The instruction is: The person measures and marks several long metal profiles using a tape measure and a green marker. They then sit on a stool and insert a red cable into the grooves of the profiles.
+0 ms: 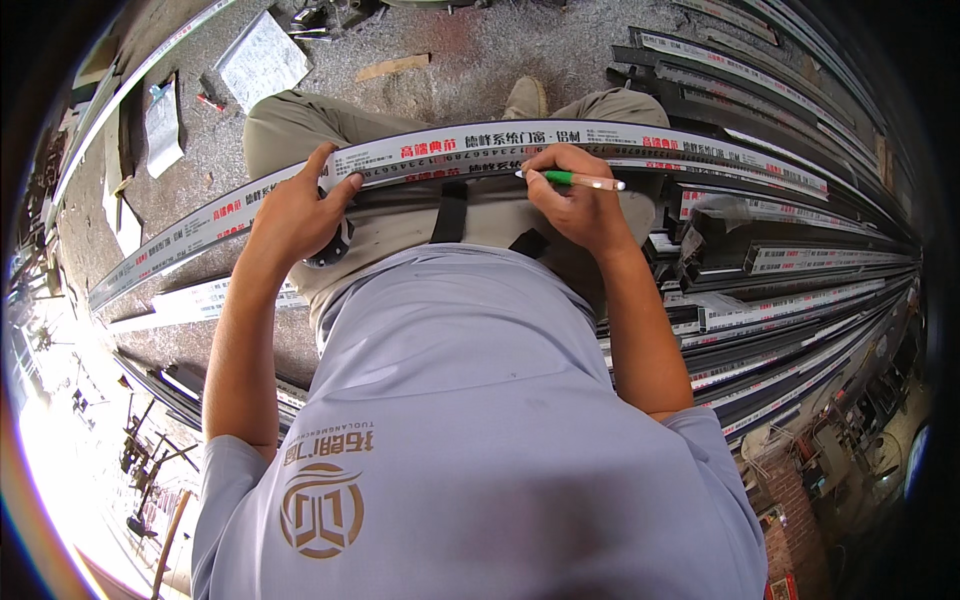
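Long aluminium profile [470, 150] wrapped in white printed film, long axis running 9 to 3 o'clock across the frame, bowed by the lens, lying over the person's thighs. Its left end drops toward 8 o'clock, right end runs off toward 3.

Stack of similar dark profiles [780, 290] at 3 to 4 o'clock, same film, lengths fanning out to the right edge. Concrete floor [470, 50] at 12 o'clock, with a flat grey sheet [262, 58] at 11.

Left forearm comes up from 7 o'clock, elbow bent. Left hand [295, 212] grips the near edge of the profile, thumb on top of the film, fingers curled under, closed on it.

Right forearm comes up from 4 o'clock. Right hand [575, 205] sits at 1 o'clock of centre, fingers pinched narrow round a green-and-white pen [570, 179]. Pen lies nearly level, tip pointing toward 9 o'clock, touching the profile's near edge.

The profile passes under both hands and spans the gap between them; hands are well apart along it.
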`<state>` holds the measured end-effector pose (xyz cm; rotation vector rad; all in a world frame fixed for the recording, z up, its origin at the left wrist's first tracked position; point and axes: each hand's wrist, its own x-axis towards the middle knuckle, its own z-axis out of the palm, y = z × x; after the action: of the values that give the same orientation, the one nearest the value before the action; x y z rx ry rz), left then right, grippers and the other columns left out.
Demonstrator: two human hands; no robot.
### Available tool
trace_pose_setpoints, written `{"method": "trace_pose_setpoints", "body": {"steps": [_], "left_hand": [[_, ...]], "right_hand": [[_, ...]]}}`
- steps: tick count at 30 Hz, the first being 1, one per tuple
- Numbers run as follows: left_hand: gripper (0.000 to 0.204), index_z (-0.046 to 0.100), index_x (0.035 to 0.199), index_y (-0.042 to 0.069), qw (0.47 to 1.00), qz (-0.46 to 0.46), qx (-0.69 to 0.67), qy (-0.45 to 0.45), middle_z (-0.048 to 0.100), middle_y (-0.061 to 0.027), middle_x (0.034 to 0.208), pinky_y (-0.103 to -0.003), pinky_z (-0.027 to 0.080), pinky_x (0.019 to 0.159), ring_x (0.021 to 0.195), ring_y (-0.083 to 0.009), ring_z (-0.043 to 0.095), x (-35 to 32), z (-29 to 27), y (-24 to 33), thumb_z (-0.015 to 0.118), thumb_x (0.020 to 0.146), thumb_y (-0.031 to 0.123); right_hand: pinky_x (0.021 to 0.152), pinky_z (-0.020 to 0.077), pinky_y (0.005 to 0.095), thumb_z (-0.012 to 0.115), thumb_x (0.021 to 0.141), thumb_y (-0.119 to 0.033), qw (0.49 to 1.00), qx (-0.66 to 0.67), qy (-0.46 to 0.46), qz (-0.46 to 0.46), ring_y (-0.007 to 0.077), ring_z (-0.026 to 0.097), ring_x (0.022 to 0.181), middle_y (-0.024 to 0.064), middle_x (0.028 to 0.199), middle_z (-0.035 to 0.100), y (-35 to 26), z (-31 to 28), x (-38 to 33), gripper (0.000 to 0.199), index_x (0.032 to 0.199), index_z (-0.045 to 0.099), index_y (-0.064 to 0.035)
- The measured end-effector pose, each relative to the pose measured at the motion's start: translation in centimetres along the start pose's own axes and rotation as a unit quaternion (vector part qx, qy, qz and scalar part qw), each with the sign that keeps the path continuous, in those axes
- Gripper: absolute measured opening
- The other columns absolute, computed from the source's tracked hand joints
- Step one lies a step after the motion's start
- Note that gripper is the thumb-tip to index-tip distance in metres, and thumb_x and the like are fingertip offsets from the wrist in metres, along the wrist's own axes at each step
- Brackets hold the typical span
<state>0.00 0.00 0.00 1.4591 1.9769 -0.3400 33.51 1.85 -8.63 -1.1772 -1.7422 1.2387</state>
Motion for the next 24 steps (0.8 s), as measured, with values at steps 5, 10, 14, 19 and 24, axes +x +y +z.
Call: {"method": "trace_pose_setpoints", "body": {"steps": [5, 10, 14, 19, 24], "left_hand": [[0.071, 0.048, 0.156, 0.014, 1.000, 0.008, 0.001, 0.007, 0.075, -0.0291, 0.107, -0.049, 0.054, 0.095, 0.107, -0.0452, 0.072, -0.04, 0.06, -0.17, 0.059, 0.100, 0.056], [0.071, 0.047, 0.157, 0.015, 1.000, 0.007, -0.003, -0.003, 0.075, -0.0291, 0.108, -0.049, 0.054, 0.095, 0.108, -0.0450, 0.072, 0.00, 0.19, -0.37, 0.059, 0.100, 0.056], [0.071, 0.046, 0.157, 0.016, 1.000, 0.009, -0.003, -0.002, 0.075, -0.0288, 0.108, -0.048, 0.054, 0.096, 0.108, -0.0447, 0.072, 0.04, 0.25, -0.44, 0.059, 0.100, 0.056], [0.071, 0.046, 0.158, 0.017, 1.000, 0.000, -0.003, -0.009, 0.075, -0.0286, 0.109, -0.048, 0.054, 0.096, 0.108, -0.0443, 0.072, 0.06, 0.18, -0.29, 0.059, 0.100, 0.056], [0.071, 0.046, 0.158, 0.017, 1.000, 0.004, -0.001, 0.000, 0.075, -0.0284, 0.109, -0.048, 0.054, 0.096, 0.108, -0.0441, 0.072, 0.04, 0.26, -0.32, 0.059, 0.100, 0.056]], "right_hand": [[0.066, 0.0520, 0.0295, 0.072, 0.088, -0.005, 0.997, 0.043, 0.009, 0.070, 0.0161, 0.066, 0.073, 0.0095, 0.086, 0.074, -0.20, 0.15, -0.24, 0.006, 0.091, 0.071, 0.0004], [0.064, 0.0512, 0.0291, 0.072, 0.088, -0.005, 0.999, 0.012, 0.027, 0.042, 0.0150, 0.065, 0.072, 0.0095, 0.085, 0.074, -0.49, 0.41, -0.32, 0.006, 0.091, 0.071, 0.0004], [0.064, 0.0516, 0.0300, 0.072, 0.087, -0.005, 0.999, -0.003, 0.033, 0.023, 0.0169, 0.066, 0.073, 0.0099, 0.085, 0.073, -0.53, 0.51, -0.29, 0.006, 0.090, 0.071, 0.0004], [0.065, 0.0525, 0.0308, 0.072, 0.086, -0.005, 1.000, -0.011, 0.019, 0.012, 0.0180, 0.067, 0.073, 0.0103, 0.085, 0.073, -0.32, 0.25, -0.30, 0.006, 0.089, 0.070, 0.0001], [0.065, 0.0520, 0.0306, 0.072, 0.086, -0.004, 1.000, 0.012, 0.022, 0.016, 0.0168, 0.066, 0.072, 0.0098, 0.085, 0.074, -0.16, 0.28, -0.25, 0.006, 0.090, 0.071, -0.0002]]}}
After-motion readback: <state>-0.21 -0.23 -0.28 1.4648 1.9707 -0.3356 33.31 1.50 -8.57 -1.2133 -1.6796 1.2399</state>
